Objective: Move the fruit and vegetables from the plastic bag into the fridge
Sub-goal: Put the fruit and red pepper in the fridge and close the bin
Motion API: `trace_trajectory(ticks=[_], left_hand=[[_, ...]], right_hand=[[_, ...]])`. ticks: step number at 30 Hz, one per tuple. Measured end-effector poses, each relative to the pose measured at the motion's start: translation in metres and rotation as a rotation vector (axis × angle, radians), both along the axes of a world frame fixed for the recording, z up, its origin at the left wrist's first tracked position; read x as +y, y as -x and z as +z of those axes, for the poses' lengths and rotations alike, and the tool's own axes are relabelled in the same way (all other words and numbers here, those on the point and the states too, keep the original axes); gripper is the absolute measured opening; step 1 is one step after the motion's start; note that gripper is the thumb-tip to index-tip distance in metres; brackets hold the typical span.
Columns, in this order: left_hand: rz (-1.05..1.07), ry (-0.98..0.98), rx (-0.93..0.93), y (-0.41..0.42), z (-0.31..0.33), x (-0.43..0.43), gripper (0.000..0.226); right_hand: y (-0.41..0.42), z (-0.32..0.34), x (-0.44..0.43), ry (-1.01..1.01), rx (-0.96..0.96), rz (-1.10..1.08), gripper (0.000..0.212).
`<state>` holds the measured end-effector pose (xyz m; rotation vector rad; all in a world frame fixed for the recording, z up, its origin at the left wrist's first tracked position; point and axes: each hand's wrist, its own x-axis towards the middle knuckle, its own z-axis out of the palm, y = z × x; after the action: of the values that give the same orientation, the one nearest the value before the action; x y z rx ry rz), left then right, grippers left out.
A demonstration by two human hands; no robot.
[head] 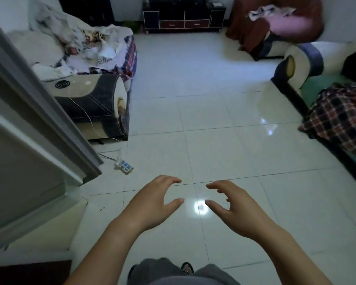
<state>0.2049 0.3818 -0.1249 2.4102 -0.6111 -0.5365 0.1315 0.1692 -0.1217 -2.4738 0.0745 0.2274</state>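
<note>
Both hands reach out in front of me over the white tiled floor. My left hand (pixel 156 200) is held with fingers loosely curved and thumb apart, holding nothing. My right hand (pixel 232 202) mirrors it a short gap to the right, also holding nothing. A grey and white appliance side (pixel 23 153), possibly the fridge, stands at the left edge of the view. No plastic bag, fruit or vegetables are in view.
A sofa (pixel 95 83) piled with clothes stands at the left, with a white cable running to a power strip (pixel 126 166) on the floor. Another sofa (pixel 325 95) with a plaid blanket lines the right. A dark TV cabinet (pixel 184 17) stands at the far wall.
</note>
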Motion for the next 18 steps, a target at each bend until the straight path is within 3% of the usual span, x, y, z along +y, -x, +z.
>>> trace_trajectory(ticks=[5, 10, 18], left_hand=[[0.025, -0.027, 0.023, -0.047, -0.008, -0.013, 0.045], [0.179, -0.024, 0.031, -0.114, -0.030, -0.005, 0.043], [0.194, -0.065, 0.040, -0.281, -0.030, -0.036, 0.048]], right_hand=[[-0.057, -0.008, -0.016, -0.040, 0.015, 0.026, 0.036], [-0.145, -0.013, -0.022, -0.042, 0.051, 0.153, 0.037], [-0.324, -0.009, -0.044, 0.084, 0.086, 0.273, 0.040]])
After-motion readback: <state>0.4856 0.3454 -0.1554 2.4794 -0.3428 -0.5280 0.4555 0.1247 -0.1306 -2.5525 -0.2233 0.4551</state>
